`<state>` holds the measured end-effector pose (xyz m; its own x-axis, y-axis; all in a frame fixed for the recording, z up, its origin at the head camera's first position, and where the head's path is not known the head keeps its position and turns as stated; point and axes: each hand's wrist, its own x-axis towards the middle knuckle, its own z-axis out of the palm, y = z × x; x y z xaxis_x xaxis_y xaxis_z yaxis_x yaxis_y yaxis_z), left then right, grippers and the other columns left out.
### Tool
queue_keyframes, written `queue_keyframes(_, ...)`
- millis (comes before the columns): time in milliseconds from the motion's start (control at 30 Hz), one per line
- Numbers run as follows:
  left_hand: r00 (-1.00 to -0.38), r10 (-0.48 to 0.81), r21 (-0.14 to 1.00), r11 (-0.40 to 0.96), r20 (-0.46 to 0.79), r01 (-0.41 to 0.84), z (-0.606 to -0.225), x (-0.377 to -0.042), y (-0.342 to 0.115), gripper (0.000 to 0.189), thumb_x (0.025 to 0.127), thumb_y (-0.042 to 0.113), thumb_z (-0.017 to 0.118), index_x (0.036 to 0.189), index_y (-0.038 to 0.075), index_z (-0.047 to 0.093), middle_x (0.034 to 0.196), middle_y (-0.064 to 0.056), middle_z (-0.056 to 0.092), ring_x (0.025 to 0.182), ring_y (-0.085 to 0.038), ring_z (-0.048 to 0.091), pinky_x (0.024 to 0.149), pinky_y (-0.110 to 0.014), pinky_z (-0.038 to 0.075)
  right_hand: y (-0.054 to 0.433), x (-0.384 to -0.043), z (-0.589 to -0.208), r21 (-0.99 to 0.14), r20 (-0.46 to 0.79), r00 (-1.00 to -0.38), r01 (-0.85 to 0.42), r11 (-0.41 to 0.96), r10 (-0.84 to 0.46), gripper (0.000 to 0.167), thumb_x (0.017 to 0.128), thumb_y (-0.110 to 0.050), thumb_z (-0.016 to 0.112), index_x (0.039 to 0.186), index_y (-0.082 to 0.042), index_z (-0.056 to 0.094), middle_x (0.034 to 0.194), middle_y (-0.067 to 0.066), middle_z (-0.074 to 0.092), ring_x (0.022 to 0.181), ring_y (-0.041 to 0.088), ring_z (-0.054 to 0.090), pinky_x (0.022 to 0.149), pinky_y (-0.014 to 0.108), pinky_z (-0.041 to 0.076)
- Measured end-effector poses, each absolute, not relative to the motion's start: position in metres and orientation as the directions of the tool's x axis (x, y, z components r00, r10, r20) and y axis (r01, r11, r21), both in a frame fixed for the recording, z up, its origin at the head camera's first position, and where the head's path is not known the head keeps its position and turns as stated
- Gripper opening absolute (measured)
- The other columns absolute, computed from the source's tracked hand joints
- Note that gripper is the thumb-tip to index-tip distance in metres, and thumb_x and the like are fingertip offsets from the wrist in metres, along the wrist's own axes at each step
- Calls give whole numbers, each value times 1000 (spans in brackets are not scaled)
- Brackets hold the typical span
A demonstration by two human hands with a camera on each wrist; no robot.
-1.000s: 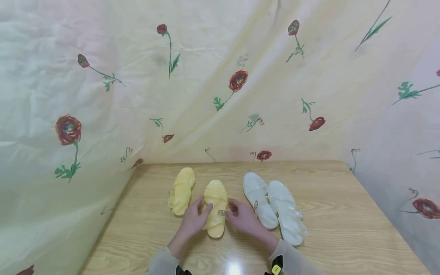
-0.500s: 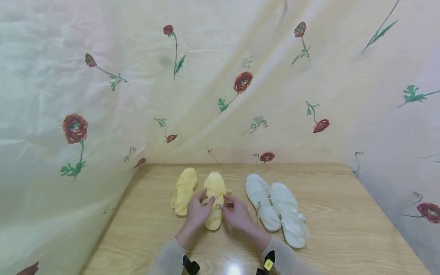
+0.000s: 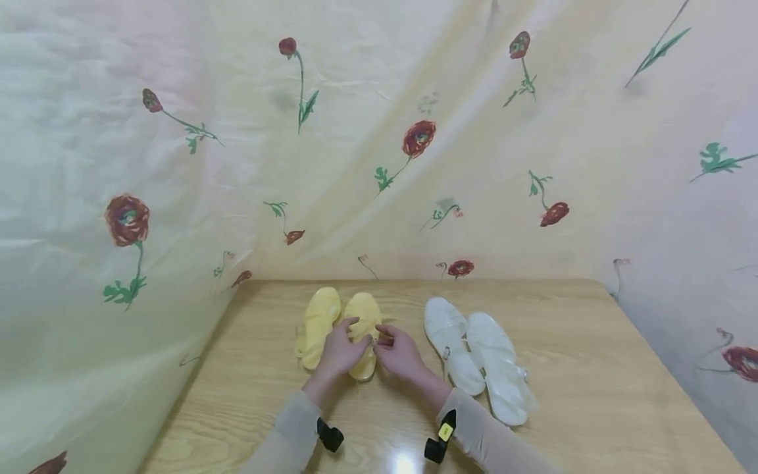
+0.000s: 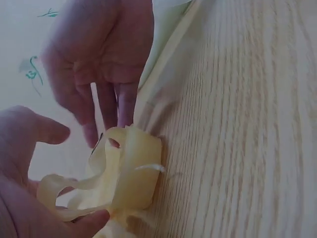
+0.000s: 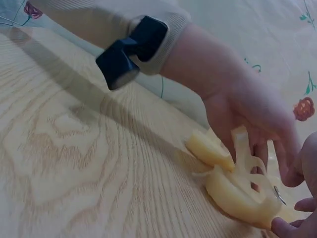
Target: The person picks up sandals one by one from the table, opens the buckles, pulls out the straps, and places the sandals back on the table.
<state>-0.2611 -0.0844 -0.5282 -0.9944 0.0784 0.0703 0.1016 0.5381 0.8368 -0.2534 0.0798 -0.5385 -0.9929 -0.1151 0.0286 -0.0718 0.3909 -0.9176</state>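
A yellow jelly sandal (image 3: 362, 306) lies toe-away between my two hands. My left hand (image 3: 339, 352) grips its left side, the thumb reaching across the straps. From the other side my right hand (image 3: 403, 353) holds it near the small metal buckle (image 3: 374, 342). A raised strap loop (image 4: 52, 193) shows beside my left fingers in the left wrist view. The right wrist view has the heel (image 5: 240, 201) on or just above the table; which, I cannot tell. Close on the left lies its yellow mate (image 3: 322, 316). Some fingertips are hidden behind the straps.
Two whitish clear sandals (image 3: 445, 322) lie side by side to the right, angled, with their own buckles. The wooden table (image 3: 568, 368) meets a flowered cloth (image 3: 343, 164) at its back and sides. Black wrist devices (image 3: 329, 435) sit on both sleeves.
Both hands have moved the yellow sandal away from me and slightly left, bringing it next to its mate. The white sandals keep their place.
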Motion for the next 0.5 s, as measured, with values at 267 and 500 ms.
queue_keyframes(267,-956,116,670,691,271,273,-506,-246,-78,60,94,28,74,146,2,59,156,-28,54,143,-49,52,116,-62,47,120,-251,-509,-868,154,-976,-209,451,-157,54,97,-5,65,149,0,55,151,26,59,133,45,62,110,54,55)
queue_keyframes(500,-923,219,697,606,318,384,-492,-241,-57,52,96,24,74,141,0,63,143,-25,66,120,-43,69,112,-58,52,179,-247,-479,-716,331,-920,-391,578,-211,47,96,-2,66,143,3,60,143,25,65,127,45,65,104,55,58)
